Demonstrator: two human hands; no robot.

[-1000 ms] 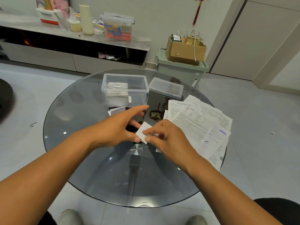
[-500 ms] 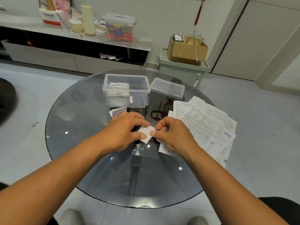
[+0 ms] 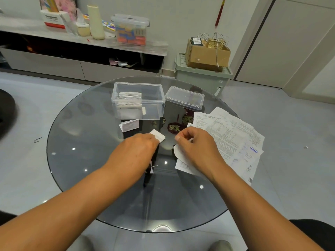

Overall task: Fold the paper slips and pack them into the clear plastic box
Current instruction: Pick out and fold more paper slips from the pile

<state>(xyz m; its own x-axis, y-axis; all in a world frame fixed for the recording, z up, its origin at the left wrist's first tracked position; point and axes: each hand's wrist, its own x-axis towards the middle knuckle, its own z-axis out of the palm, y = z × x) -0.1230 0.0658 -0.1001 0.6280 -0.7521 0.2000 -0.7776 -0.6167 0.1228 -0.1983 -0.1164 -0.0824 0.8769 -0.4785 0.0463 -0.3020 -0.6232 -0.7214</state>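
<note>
My left hand [image 3: 139, 149] holds a small folded white slip [image 3: 158, 136] at its fingertips, just above the round glass table [image 3: 81, 160]. My right hand [image 3: 197, 147] hovers apart from the slip with its fingers curled, over a loose white slip [image 3: 181, 164] that lies on the glass; I cannot tell whether it grips anything. The clear plastic box [image 3: 154, 104] stands open at the far side, with several folded slips [image 3: 129, 104] stacked in its left half. Another folded slip [image 3: 129, 125] lies in front of the box.
The box's clear lid [image 3: 184, 97] lies to the right of the box. A spread pile of printed sheets [image 3: 233, 140] covers the table's right side. Beyond the table stand a green bin [image 3: 201, 78] with a cardboard box on it and a low cabinet [image 3: 54, 64].
Both hands pinched the folded slip together before. Now my right hand has let go and drawn right, and my left hand alone carries the slip up toward the box.
</note>
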